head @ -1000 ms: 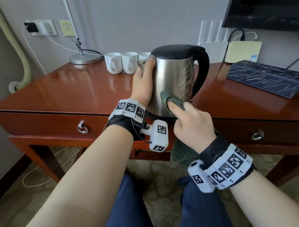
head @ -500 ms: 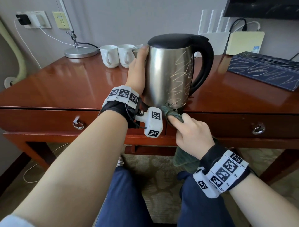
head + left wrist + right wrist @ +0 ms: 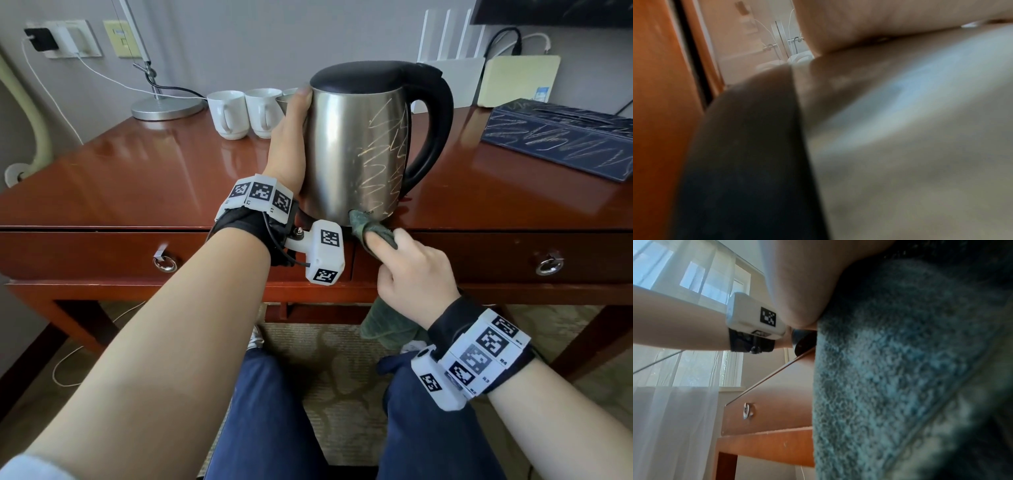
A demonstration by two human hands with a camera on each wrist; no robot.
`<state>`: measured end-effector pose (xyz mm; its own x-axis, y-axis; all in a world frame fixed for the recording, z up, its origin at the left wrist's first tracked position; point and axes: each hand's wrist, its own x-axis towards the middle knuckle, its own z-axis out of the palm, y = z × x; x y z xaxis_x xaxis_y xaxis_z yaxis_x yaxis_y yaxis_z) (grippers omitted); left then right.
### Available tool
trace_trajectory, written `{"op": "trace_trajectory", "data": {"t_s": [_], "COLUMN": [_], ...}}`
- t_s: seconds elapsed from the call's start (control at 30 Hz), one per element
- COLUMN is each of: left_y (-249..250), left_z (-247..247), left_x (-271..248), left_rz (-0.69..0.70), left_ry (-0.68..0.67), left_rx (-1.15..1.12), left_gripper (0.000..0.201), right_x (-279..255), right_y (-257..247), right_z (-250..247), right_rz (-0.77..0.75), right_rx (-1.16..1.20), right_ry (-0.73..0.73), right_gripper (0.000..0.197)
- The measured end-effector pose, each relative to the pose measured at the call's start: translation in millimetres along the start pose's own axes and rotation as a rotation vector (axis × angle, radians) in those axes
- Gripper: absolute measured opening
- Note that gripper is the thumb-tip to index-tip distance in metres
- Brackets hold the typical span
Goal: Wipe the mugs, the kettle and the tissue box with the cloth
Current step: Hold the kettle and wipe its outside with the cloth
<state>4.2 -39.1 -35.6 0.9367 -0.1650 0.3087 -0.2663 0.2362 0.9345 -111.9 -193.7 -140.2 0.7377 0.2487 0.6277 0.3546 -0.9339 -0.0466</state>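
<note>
Steel kettle point(image 3: 356, 154) is sitting right at the front edge of the desk point(image 3: 137, 181), scribbled all over with yellowish marks. The left hand point(image 3: 291, 137) is lying flat along its side, fingers straight, steadying it. The right hand point(image 3: 414, 270) is pinching the green cloth point(image 3: 366, 228) and pressing a wad of it with one finger against the kettle's bottom rim, so it's covering most of the printed logo there; I can't read what's left. The rest of the cloth is hanging down below the desk edge.

Two white mugs point(image 3: 245, 113) are standing behind the kettle, and a third is mostly hidden by the hand. The tissue box point(image 3: 561, 137), dark blue and scribbled too, is lying far right, partly cut off. Plenty of open desk on the left.

The left wrist view is just blurry steel and skin. The right wrist view is mostly cloth, plus a drawer front with a ring pull point(image 3: 748, 410).
</note>
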Motion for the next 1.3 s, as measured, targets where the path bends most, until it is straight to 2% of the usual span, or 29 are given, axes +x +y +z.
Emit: {"op": "trace_trajectory", "data": {"t_s": [0.17, 0.4, 0.53, 0.67, 0.9, 1.07, 1.3], "left_y": [-1, -3, -3, -3, -2, 2, 1], "left_z": [0, 0, 0, 0, 1, 4, 4], "left_x": [0, 1, 1, 1, 0, -4, -2], "left_rz": [0.008, 0.002, -0.002, -0.015, -0.028, -0.022, -0.011], "left_ry": [-0.009, -0.007, -0.011, -0.014, 0.009, 0.067, 0.034], "left_rx": [-0.022, -0.019, -0.027, -0.029, -0.026, -0.031, -0.042], "left_gripper": [0.057, 0.06, 0.058, 0.06, 0.059, 0.05, 0.055], "right_x": [-3, 6, 0, 2, 11, 3, -10], "right_y": [-3, 6, 20, 16, -1, 16, 35], "right_z": [6, -7, -7, -6, -3, -9, -10], "right_rz": [-0.031, -0.088, -0.069, -0.055, -0.087, -0.055, 0.032], "right_rx": [0.049, -0.002, 0.14, 0.26, 0.15, 0.146, 0.125], "right_ry": [-0.021, -0.038, -0.078, -0.058, -0.012, 0.023, 0.093], "right_gripper": [0.05, 0.051, 0.051, 0.053, 0.057, 0.053, 0.047]}}
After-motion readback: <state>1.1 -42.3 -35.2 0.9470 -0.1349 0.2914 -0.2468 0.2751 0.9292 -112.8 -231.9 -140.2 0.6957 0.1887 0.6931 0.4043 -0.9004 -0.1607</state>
